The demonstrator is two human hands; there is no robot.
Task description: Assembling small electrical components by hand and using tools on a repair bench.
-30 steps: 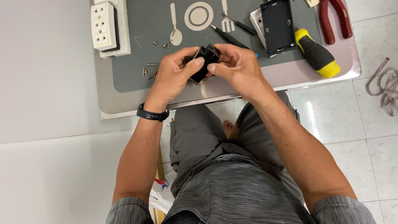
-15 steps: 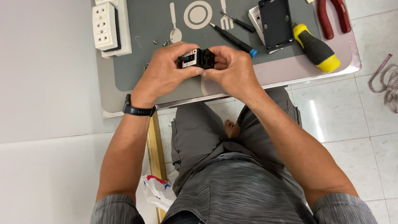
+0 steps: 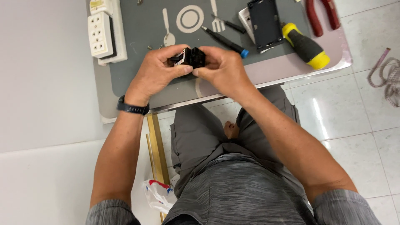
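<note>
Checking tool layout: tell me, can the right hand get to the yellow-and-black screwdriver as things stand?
Probably yes. The screwdriver lies uncovered on the table just beyond the right hand, nothing between; but that hand and the left hand grip a small black part.

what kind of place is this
Probably a home repair spot: a small table on tiled floor, with a screwdriver, pliers and a socket strip.

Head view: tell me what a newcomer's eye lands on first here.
First, the two hands meeting over the near edge of the grey mat: the left hand and right hand both grip a small black part between them. Next, the yellow-and-black screwdriver handle lying at the right, with red-handled pliers beyond it. At far left sits a white power strip.
</note>
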